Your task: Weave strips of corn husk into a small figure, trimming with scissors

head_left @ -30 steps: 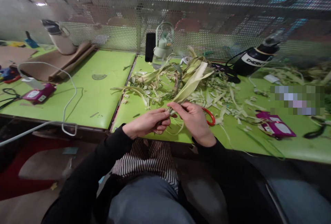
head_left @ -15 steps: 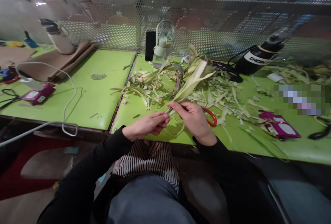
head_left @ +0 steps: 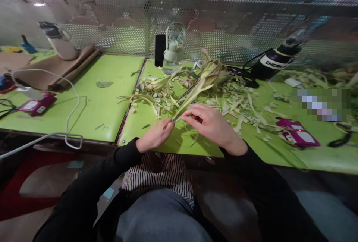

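Observation:
My left hand (head_left: 159, 133) is closed, its thumb and fingertips pinching the narrow end of a pale green corn husk (head_left: 192, 96). The husk points away from me, and its wider part reaches toward a heap of dried husks (head_left: 214, 68). My right hand (head_left: 208, 124) is just right of that end, thumb and forefinger pinched together near the husk's edge. Whatever lies between those fingertips is too small to make out. Below the right hand a thin pale strand (head_left: 192, 142) curls over the green table (head_left: 156, 147).
Shredded husk bits (head_left: 235, 102) litter the table. A pale green bottle (head_left: 173, 53) and a black phone (head_left: 159, 50) stand at the back by the perforated screen. Rightward are a black bottle (head_left: 275, 63) and a purple device (head_left: 298, 134); leftward, another purple device (head_left: 37, 104) with a white cable.
My right hand has slid off the husk's middle to a pinch beside its narrow end. The husk has tilted lower, and my left hand has shifted slightly left. Red loop handles are now hidden.

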`<state>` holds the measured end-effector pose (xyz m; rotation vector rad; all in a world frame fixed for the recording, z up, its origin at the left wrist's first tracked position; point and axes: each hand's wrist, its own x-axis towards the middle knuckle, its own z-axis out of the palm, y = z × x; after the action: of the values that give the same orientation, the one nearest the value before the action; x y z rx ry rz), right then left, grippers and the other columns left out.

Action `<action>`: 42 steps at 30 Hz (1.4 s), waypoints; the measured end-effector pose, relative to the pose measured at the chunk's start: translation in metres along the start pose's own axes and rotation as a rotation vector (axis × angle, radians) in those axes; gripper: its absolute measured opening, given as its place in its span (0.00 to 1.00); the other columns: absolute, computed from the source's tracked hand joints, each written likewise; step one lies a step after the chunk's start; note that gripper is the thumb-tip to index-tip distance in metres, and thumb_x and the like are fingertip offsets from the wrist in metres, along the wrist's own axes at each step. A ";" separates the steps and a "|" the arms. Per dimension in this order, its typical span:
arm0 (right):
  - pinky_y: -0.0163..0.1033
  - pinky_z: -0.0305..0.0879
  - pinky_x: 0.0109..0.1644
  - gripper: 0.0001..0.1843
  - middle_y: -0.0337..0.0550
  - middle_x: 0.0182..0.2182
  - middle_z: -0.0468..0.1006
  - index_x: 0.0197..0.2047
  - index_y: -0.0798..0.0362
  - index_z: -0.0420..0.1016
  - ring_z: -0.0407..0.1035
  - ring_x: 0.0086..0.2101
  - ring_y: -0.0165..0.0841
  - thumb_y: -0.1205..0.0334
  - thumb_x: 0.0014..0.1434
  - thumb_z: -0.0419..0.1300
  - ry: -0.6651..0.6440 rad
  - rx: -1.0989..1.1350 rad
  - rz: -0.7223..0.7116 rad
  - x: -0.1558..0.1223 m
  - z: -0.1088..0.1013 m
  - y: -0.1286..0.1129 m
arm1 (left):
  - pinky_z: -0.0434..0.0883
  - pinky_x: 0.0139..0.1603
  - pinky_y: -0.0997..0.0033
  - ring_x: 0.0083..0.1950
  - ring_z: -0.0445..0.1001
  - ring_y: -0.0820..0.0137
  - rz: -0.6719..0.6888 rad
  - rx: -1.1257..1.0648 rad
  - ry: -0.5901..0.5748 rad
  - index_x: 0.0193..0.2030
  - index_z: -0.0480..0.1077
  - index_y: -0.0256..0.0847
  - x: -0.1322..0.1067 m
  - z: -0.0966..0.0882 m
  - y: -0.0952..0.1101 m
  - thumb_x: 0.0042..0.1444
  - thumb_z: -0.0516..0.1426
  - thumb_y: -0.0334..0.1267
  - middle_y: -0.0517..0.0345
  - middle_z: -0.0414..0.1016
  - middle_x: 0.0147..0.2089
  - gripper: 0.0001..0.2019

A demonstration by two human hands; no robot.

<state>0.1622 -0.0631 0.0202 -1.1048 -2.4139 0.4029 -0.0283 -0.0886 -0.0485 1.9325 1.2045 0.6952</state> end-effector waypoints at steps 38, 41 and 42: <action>0.42 0.73 0.45 0.12 0.41 0.40 0.85 0.42 0.48 0.81 0.79 0.38 0.36 0.57 0.63 0.57 0.083 0.248 0.066 -0.009 0.026 0.018 | 0.55 0.28 0.73 0.24 0.55 0.75 -0.062 -0.004 0.518 0.29 0.53 0.42 0.048 -0.057 0.010 0.70 0.43 0.35 0.64 0.55 0.25 0.15; 0.40 0.74 0.44 0.12 0.40 0.40 0.86 0.42 0.48 0.81 0.80 0.37 0.35 0.58 0.64 0.56 0.119 0.208 0.021 -0.014 0.024 0.009 | 0.56 0.29 0.72 0.24 0.58 0.73 -0.118 0.282 0.415 0.34 0.58 0.41 0.056 -0.052 0.007 0.70 0.42 0.37 0.63 0.59 0.25 0.13; 0.39 0.74 0.44 0.12 0.40 0.39 0.86 0.41 0.48 0.81 0.79 0.36 0.34 0.58 0.64 0.56 0.144 0.214 0.020 -0.014 0.022 0.008 | 0.57 0.29 0.72 0.24 0.59 0.72 -0.134 0.388 0.366 0.36 0.60 0.40 0.057 -0.049 0.006 0.71 0.41 0.37 0.62 0.60 0.25 0.13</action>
<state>0.1646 -0.0706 -0.0060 -1.0270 -2.1792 0.5540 -0.0385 -0.0233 -0.0117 2.0626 1.7877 0.8140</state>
